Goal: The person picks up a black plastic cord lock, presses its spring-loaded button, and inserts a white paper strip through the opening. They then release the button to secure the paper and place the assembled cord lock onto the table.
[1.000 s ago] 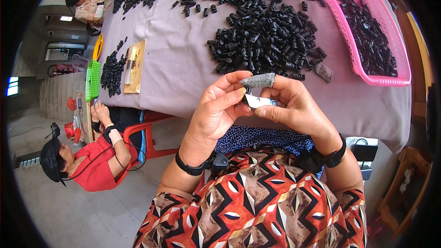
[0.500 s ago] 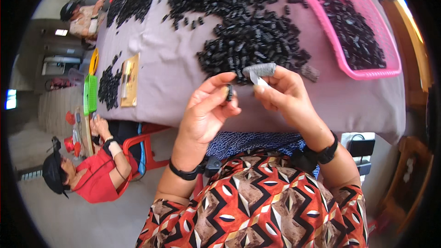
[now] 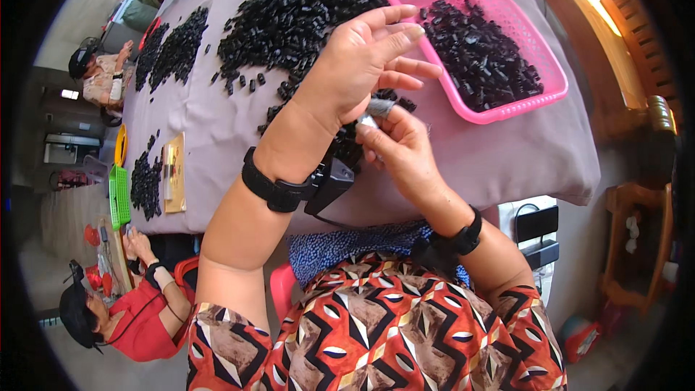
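My left hand (image 3: 355,61) reaches across to the near left rim of a pink plastic basket (image 3: 434,65). Its fingers are stretched and apart, and no piece shows between them. Lower down, partly behind my left wrist, my right hand (image 3: 399,148) pinches a small light, shiny piece (image 3: 368,122) between thumb and fingers. A grey wrapping (image 3: 380,107) lies over its index finger; how the two join is hidden. Many small black plastic pieces (image 3: 481,61) fill the basket. A large heap of similar black pieces (image 3: 297,18) spreads on the cloth beyond and under my left forearm.
A mauve cloth covers the table (image 3: 499,159). At the left are smaller black heaps (image 3: 181,43), a tan packet (image 3: 174,174), a green basket (image 3: 119,195) and a yellow ring-shaped rim (image 3: 121,145). A person in red (image 3: 148,318) sits at the lower left; others are farther off.
My left hand has swung right and away to the basket, and the black piece it pinched no longer shows. My right hand keeps its pinch. The whole view has shifted.
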